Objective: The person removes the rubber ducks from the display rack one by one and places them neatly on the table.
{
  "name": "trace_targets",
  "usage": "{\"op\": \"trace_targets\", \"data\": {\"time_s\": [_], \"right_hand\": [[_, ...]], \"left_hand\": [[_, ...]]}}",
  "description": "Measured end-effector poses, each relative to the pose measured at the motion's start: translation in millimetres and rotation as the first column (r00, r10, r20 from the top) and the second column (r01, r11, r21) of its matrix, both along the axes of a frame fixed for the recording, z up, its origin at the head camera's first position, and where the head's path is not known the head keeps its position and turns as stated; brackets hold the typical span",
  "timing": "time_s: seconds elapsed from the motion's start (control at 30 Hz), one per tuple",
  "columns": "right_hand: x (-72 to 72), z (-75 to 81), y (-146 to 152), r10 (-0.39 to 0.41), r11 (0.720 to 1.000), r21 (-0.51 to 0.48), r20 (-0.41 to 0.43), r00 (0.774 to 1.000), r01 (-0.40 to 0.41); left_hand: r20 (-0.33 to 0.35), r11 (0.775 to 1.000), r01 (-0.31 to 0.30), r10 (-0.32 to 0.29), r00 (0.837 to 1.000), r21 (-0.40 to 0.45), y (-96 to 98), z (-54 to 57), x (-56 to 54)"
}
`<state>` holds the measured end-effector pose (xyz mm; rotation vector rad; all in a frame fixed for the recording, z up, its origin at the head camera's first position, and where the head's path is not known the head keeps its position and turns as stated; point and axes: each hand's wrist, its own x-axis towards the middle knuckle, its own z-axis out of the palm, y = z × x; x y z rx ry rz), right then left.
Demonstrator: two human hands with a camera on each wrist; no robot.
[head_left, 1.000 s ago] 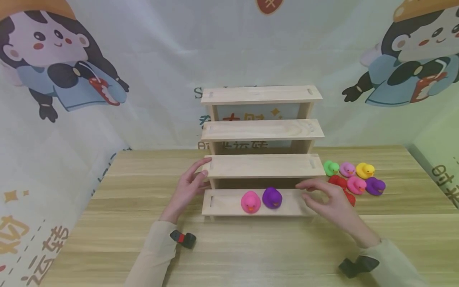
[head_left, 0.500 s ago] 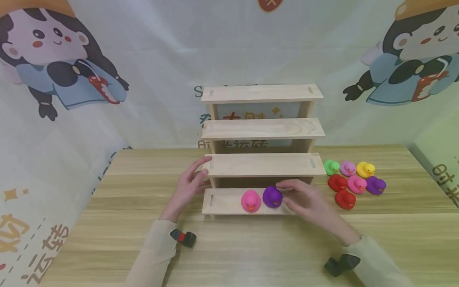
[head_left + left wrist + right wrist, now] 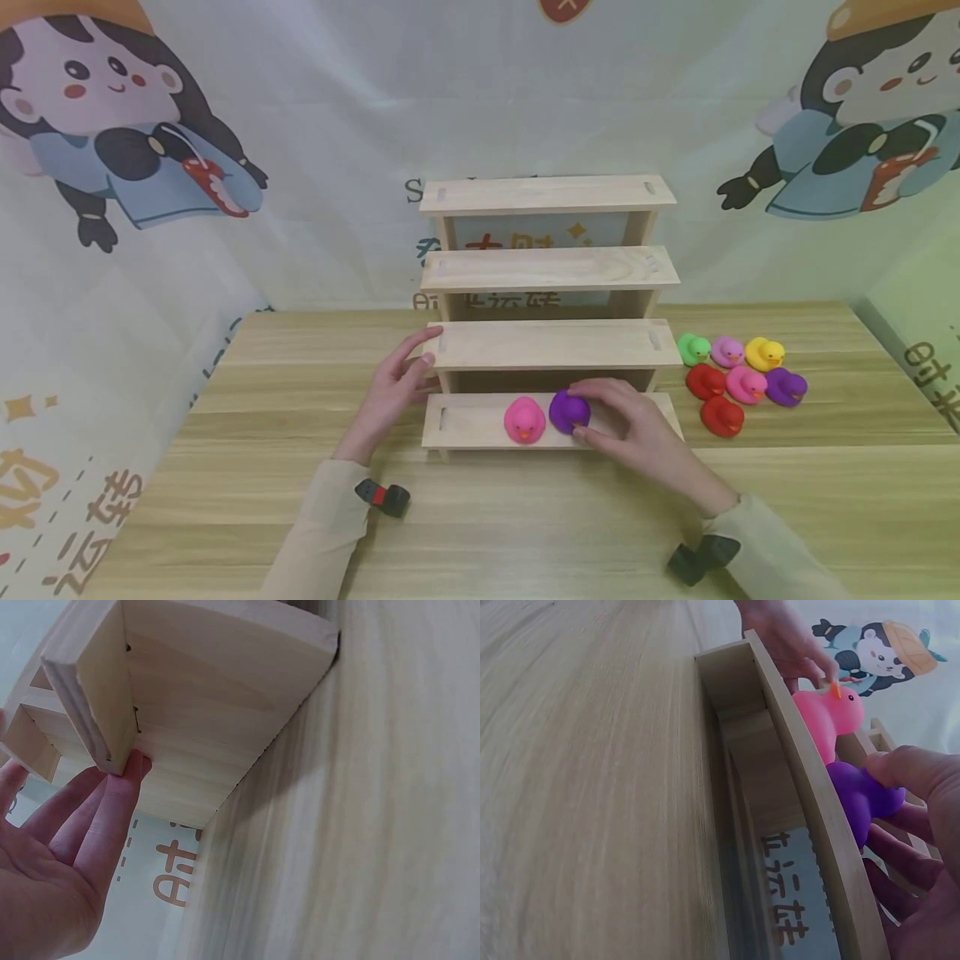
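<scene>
A pink rubber duck (image 3: 524, 421) and a purple rubber duck (image 3: 567, 412) stand side by side on the lowest tier of a stepped wooden shelf (image 3: 551, 345). My right hand (image 3: 641, 429) pinches the purple duck between thumb and fingers. In the right wrist view, the thumb lies against the purple duck (image 3: 862, 799), and the pink duck (image 3: 829, 720) is just beyond it. My left hand (image 3: 390, 392) holds the left end of the second tier. The left wrist view has that hand's fingers (image 3: 112, 817) touching the edge of a shelf board (image 3: 94, 690).
Right of the shelf, several more ducks sit on the wooden table (image 3: 525, 533): green (image 3: 693, 349), lilac (image 3: 727, 352), yellow (image 3: 764, 355), pink (image 3: 746, 386), purple (image 3: 786, 387) and two red ducks (image 3: 722, 417). A printed cloth (image 3: 337, 125) hangs behind.
My right hand has moved left from the right end of the lowest tier to the purple duck and taken hold of it. My left hand stays on the shelf.
</scene>
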<state>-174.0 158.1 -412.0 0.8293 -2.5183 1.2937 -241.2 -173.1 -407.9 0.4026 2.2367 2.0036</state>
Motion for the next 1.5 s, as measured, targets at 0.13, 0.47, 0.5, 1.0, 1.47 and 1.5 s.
{"op": "trace_targets", "data": {"time_s": [0.13, 0.47, 0.5, 1.0, 1.47, 1.5], "right_hand": [[0.7, 0.3, 0, -0.001, 1.000, -0.007, 0.012, 1.000, 0.001], [5.0, 2.4, 7, -0.012, 0.999, -0.040, 0.003, 1.000, 0.012], [5.5, 3.0, 8, -0.011, 0.999, -0.042, -0.001, 1.000, 0.011], [16.5, 9.6, 28, -0.058, 0.997, -0.047, -0.025, 0.998, 0.057], [21.5, 6.7, 50, -0.144, 0.989, -0.040, -0.060, 0.988, 0.142], [22.2, 7.4, 51, -0.145, 0.989, -0.046, -0.061, 0.988, 0.142]], "left_hand": [[-0.007, 1.000, 0.005, -0.004, 1.000, 0.002, 0.1, 0.2, 0.4], [0.002, 1.000, -0.002, 0.003, 1.000, -0.004, -0.3, 1.1, 1.6], [0.003, 1.000, -0.004, 0.004, 1.000, -0.004, -0.4, 1.1, 1.7], [0.003, 1.000, -0.001, 0.001, 1.000, -0.008, -1.5, -0.6, 0.5], [-0.001, 1.000, -0.005, 0.005, 1.000, -0.027, -1.1, 0.0, 0.1], [0.000, 1.000, -0.004, 0.004, 1.000, -0.026, -1.0, 0.1, 0.1]]}}
